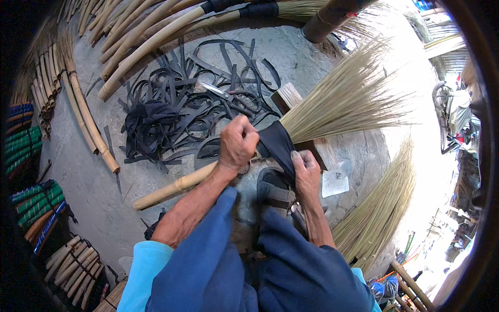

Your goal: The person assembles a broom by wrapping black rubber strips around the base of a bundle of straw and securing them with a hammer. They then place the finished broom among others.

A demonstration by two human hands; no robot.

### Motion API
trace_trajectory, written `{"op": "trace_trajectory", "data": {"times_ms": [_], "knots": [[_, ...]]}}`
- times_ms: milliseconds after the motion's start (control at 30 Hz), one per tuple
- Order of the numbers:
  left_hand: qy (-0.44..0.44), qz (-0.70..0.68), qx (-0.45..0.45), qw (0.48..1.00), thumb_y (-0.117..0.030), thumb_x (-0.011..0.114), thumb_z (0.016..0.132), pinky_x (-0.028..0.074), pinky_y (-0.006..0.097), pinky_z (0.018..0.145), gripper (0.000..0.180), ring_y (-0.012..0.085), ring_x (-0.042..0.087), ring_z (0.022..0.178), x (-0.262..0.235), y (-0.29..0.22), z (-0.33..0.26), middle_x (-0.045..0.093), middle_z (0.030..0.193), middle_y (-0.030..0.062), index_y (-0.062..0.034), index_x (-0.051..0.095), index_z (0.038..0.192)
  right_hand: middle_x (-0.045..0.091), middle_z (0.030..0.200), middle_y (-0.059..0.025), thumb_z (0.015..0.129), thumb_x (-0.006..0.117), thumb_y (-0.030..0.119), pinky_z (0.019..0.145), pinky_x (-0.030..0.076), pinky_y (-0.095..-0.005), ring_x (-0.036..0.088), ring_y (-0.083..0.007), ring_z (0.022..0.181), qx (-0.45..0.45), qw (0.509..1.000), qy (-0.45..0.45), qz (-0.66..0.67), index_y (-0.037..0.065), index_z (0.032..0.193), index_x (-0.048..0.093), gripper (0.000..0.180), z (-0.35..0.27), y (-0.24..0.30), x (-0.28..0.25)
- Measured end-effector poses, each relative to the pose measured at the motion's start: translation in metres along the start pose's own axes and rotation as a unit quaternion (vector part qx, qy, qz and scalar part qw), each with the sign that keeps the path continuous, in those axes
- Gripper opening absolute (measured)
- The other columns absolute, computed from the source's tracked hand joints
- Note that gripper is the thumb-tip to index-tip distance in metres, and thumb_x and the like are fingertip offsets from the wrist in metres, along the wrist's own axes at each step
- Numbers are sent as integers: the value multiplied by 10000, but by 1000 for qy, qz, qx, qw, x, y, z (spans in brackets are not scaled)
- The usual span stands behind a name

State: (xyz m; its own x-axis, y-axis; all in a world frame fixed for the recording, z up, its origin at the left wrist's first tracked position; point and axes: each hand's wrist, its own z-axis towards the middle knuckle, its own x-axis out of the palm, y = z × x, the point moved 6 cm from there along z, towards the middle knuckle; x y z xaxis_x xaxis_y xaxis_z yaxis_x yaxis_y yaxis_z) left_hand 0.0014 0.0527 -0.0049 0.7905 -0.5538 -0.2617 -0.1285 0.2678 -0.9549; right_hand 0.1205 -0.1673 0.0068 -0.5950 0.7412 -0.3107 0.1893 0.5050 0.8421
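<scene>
- Your left hand (239, 140) is closed in a fist on the black strip (278, 144), at the broom's neck; whether it also grips the handle (176, 186) is hidden.
- Your right hand (306, 169), a little apart from the left, pinches the strip's other end between thumb and fingers; the two grips seem meant to hold it taut around the neck.
- The broom lies crosswise at your hands: its handle runs out to the left behind your left forearm, while the straw (343, 96) fans out beyond your right hand, so the neck sits between both hands.
- Under the straw, just past your hands, is a wooden block (287, 97), probably there to prop the broom up.
- Right of your right hand lies another straw bundle (382, 208), apparently set aside.
- Beyond your left hand spreads a heap of black strips (156, 122), with scissors (214, 90) on top, likely left there for easy reach.
- Farthest ahead, long poles (150, 47) lie side by side, perhaps grouped for tidiness.
</scene>
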Motion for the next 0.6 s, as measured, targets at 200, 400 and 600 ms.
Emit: {"op": "trace_trajectory", "data": {"times_ms": [200, 400, 600], "knots": [[25, 46, -40, 998, -188, 764, 880, 577, 467, 891, 406, 392, 722, 1010, -24, -5, 14, 719, 1100, 210, -32, 651, 1237, 588, 853, 16, 1122, 720, 294, 744, 456, -315, 495, -89, 835, -91, 994, 48, 37, 14, 954, 649, 334, 42, 21, 41], [133, 227, -2, 965, -242, 967, 758, 594, 540, 997, 989, 468, 693, 1199, 11, -30, -12, 678, 1336, 233, -76, 486, 1607, 554, 827, 13, 1137, 686, 299, 727, 454, -327, 475, -97, 822, -87, 994, 63, 37, 7, 947, 633, 352, 40, 37, 41], [194, 256, -23, 947, -186, 958, 739, 587, 548, 968, 933, 455, 665, 1188, 32, -24, -21, 624, 1310, 226, -36, 500, 1538, 548, 831, 31, 1160, 641, 387, 702, 433, -314, 480, -90, 806, -3, 997, 58, 58, 31, 957, 651, 410, -10, 30, 10]]}}
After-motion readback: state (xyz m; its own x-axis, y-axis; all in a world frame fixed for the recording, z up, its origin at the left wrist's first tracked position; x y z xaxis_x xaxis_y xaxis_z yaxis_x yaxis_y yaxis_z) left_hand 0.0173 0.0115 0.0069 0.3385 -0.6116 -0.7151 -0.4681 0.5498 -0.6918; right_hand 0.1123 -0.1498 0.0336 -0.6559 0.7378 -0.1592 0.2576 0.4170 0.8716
